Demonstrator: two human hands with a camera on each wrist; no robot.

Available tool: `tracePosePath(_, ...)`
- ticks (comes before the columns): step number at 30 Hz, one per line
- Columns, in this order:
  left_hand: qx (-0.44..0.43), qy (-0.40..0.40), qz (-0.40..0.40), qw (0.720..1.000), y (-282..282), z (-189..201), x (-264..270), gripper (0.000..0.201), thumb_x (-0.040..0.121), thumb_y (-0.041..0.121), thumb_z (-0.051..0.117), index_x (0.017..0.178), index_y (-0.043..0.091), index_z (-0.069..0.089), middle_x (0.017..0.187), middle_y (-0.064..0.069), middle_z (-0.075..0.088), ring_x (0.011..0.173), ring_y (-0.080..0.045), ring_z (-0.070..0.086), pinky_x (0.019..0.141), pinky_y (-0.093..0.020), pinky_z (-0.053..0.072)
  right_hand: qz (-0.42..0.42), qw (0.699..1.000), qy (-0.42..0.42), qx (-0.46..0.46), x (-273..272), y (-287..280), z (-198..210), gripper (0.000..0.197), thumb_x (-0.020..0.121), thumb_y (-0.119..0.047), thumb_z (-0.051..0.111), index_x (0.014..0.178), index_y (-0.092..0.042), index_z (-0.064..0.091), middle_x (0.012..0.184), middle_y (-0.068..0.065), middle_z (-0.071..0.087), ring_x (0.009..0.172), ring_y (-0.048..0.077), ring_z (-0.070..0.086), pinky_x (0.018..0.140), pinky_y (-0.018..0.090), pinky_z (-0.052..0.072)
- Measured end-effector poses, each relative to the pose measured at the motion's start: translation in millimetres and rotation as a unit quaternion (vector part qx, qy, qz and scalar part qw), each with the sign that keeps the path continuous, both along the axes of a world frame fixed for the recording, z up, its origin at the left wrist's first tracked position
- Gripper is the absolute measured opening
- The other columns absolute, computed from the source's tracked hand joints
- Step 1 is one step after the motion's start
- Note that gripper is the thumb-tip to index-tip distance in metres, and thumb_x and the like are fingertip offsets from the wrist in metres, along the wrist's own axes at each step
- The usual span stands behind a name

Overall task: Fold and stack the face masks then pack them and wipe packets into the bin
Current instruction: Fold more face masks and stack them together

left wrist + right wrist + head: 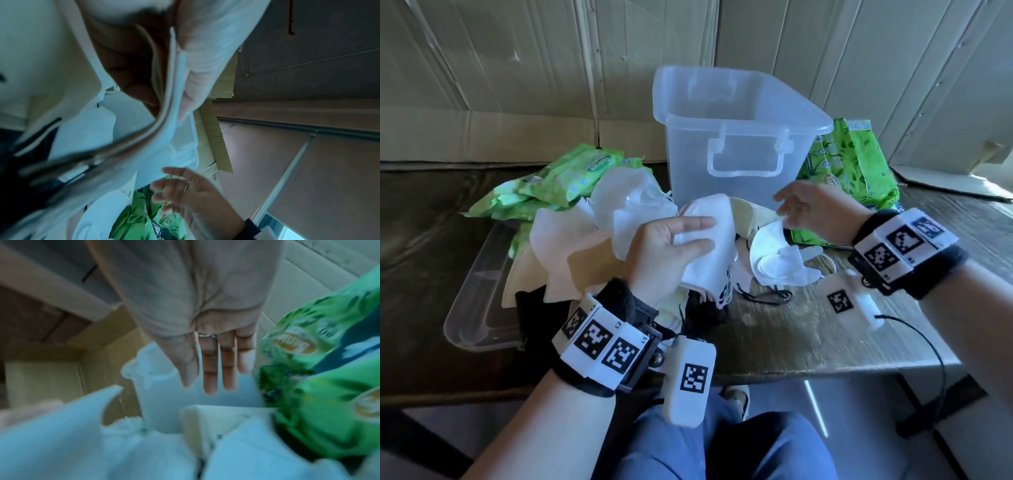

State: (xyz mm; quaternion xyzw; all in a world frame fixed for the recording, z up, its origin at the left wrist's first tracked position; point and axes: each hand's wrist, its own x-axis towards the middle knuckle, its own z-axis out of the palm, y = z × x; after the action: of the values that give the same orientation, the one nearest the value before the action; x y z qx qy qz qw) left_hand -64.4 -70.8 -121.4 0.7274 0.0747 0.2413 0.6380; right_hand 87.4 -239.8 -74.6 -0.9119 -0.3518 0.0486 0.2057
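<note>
Head view: a folded white face mask (709, 250) is gripped by the left hand (664, 253), thumb on top and fingers curled beneath, just in front of the clear plastic bin (739, 137), which stands upright and open on the wooden table (791, 335). The right hand (815, 209) is held above the table with fingers loosely spread and nothing gripped; a white cup-shaped mask (777, 260) lies just below it. A heap of white and cream masks (585, 240) is piled to the left, partly over a clear lid (472, 308). Green wipe packets (558, 181) lie behind that heap, and more green packets (852, 171) lie just right of the bin.

Left wrist view: several stacked mask layers (172, 104) are seen pinched between thumb and fingers (197, 81) of the left hand. The right hand (191, 194) is seen further off, fingers spread, above a green packet (139, 219).

Right wrist view: the picture is blurred. The right hand (209, 337) is shown with fingers straight and apart, holding nothing, with the bin (164, 394) beyond the fingertips. Green packets (320, 386) are seen at the right, pale masks (102, 443) below.
</note>
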Motion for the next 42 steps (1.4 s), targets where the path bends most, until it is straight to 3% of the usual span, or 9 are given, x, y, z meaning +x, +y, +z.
tracePosePath(4,0.001,-0.013,0.006,1.000,-1,-1,-2,0.033,0.073,-0.006,0.071,0.084,0.025,0.067,0.097,0.012,0.066,0.089,0.021,0.055,0.087,0.001,0.035,0.008,0.973,0.009,-0.232,8,1,-26,0.066,0.082,-0.026,0.067,0.138,-0.014,0.035,0.137,0.013,0.042,0.120,0.027,0.045,0.094,0.032,0.037)
tracePosePath(11,0.016,-0.011,0.028,0.999,3,-3,-3,0.037,0.073,-0.007,0.070,0.081,0.028,0.067,0.093,0.017,0.066,0.094,0.015,0.056,0.092,-0.004,0.036,-0.002,0.979,0.003,-0.202,10,16,-40,0.064,0.086,-0.021,0.062,0.139,-0.013,0.026,0.128,0.019,0.047,0.104,0.029,0.049,0.074,0.030,0.035)
tracePosePath(15,0.015,0.000,0.032,0.999,3,-3,-3,0.035,0.074,-0.006,0.071,0.081,0.028,0.068,0.096,0.016,0.067,0.103,0.007,0.055,0.097,-0.011,0.036,0.070,0.946,-0.026,-0.314,10,24,-38,0.063,0.091,-0.023,0.054,0.145,-0.020,0.021,0.136,0.011,0.043,0.125,0.027,0.039,0.091,0.029,0.033)
tracePosePath(20,0.001,0.011,0.033,0.999,4,-2,-4,0.033,0.073,-0.005,0.071,0.084,0.026,0.068,0.099,0.014,0.067,0.110,0.000,0.055,0.103,-0.017,0.035,0.058,0.938,-0.046,-0.339,16,28,-35,0.044,0.086,-0.022,0.062,0.128,-0.012,0.049,0.123,0.011,0.055,0.116,0.027,0.048,0.080,0.026,0.037)
tracePosePath(24,-0.007,0.015,0.033,0.999,7,-3,-5,0.032,0.073,-0.003,0.072,0.085,0.027,0.069,0.103,0.011,0.067,0.114,-0.005,0.055,0.103,-0.019,0.036,0.022,0.968,-0.089,-0.234,20,21,-31,0.028,0.075,-0.026,0.074,0.099,-0.013,0.066,0.098,0.004,0.046,0.103,0.022,0.048,0.082,0.027,0.036)
tracePosePath(27,-0.013,0.017,0.031,0.999,8,-4,-4,0.032,0.073,-0.003,0.072,0.085,0.027,0.069,0.101,0.012,0.067,0.112,-0.004,0.055,0.102,-0.017,0.037,0.000,0.985,-0.133,-0.106,21,20,-25,0.025,0.073,-0.022,0.075,0.094,-0.012,0.071,0.102,0.011,0.052,0.106,0.027,0.048,0.085,0.028,0.036)
tracePosePath(34,-0.021,0.029,0.026,0.999,7,-5,-2,0.031,0.078,-0.002,0.068,0.087,0.027,0.068,0.104,0.011,0.067,0.110,0.000,0.054,0.102,-0.020,0.037,0.021,0.980,-0.086,-0.177,14,37,-38,0.024,0.091,-0.018,0.056,0.109,-0.006,0.067,0.114,0.014,0.063,0.106,0.027,0.056,0.091,0.030,0.041)
tracePosePath(38,-0.018,0.037,0.054,0.998,13,-7,-1,0.028,0.083,-0.001,0.063,0.091,0.025,0.068,0.109,0.003,0.067,0.100,0.005,0.056,0.091,-0.009,0.041,-0.004,0.980,-0.123,-0.156,1,31,-17,0.027,0.095,-0.017,0.047,0.108,-0.001,0.065,0.103,0.018,0.068,0.086,0.028,0.062,0.078,0.029,0.046)
tracePosePath(42,-0.081,0.049,0.080,0.992,13,-4,1,0.008,0.072,0.035,0.071,0.070,0.029,0.075,0.097,0.005,0.072,0.092,-0.003,0.062,0.085,-0.020,0.045,0.040,0.975,-0.218,0.010,-23,10,22,0.024,0.091,-0.014,0.054,0.107,-0.004,0.068,0.107,0.014,0.069,0.094,0.028,0.064,0.086,0.026,0.040)
